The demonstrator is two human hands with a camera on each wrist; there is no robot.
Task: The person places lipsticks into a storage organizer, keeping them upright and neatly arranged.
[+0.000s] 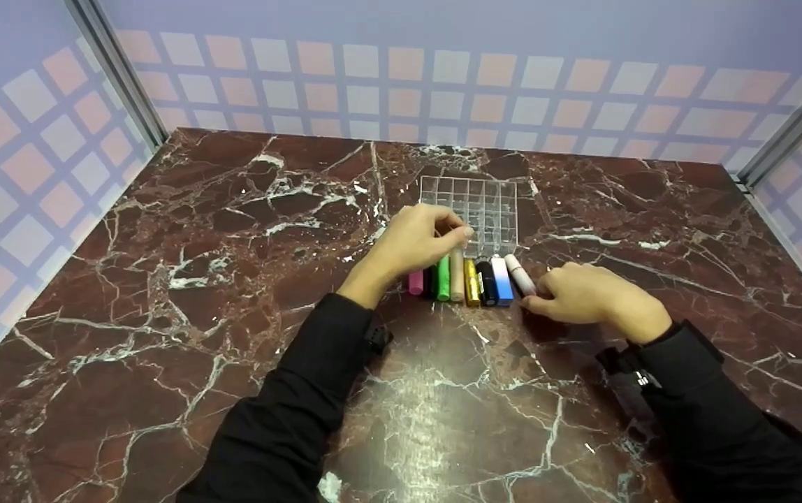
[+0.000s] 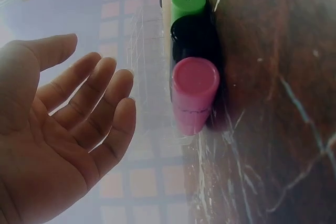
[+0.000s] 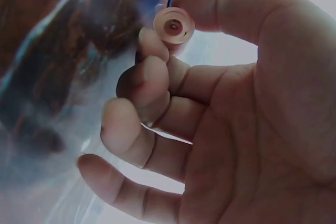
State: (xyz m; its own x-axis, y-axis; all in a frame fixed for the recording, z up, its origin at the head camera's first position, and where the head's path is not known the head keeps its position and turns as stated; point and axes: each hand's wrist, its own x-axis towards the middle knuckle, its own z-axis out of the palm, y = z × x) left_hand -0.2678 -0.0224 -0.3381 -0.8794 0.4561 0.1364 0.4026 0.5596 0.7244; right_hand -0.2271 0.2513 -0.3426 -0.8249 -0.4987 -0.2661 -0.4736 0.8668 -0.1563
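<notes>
My right hand (image 1: pixel 586 297) pinches a pale pink and white lipstick tube (image 1: pixel 520 274) at the right end of a row; thumb and forefinger flank its round end (image 3: pixel 174 25) in the right wrist view. Beside it lies a white-and-blue box (image 1: pixel 501 285). Further left come a black tube (image 1: pixel 487 285), a gold tube (image 1: pixel 471 283), a beige tube (image 1: pixel 457 279), a green tube (image 1: pixel 443 279), another black one (image 2: pixel 195 36) and a pink tube (image 2: pixel 194 93). Above the row's left part hovers my left hand (image 1: pixel 418 237), fingers loosely bent and holding nothing.
Directly behind the row sits a clear divided organizer (image 1: pixel 467 179), partly covered by the left hand. Everything rests on a dark red marbled table (image 1: pixel 233 293). Checkered panels (image 1: pixel 373 77) with metal corner posts (image 1: pixel 121 70) border it at the back and sides.
</notes>
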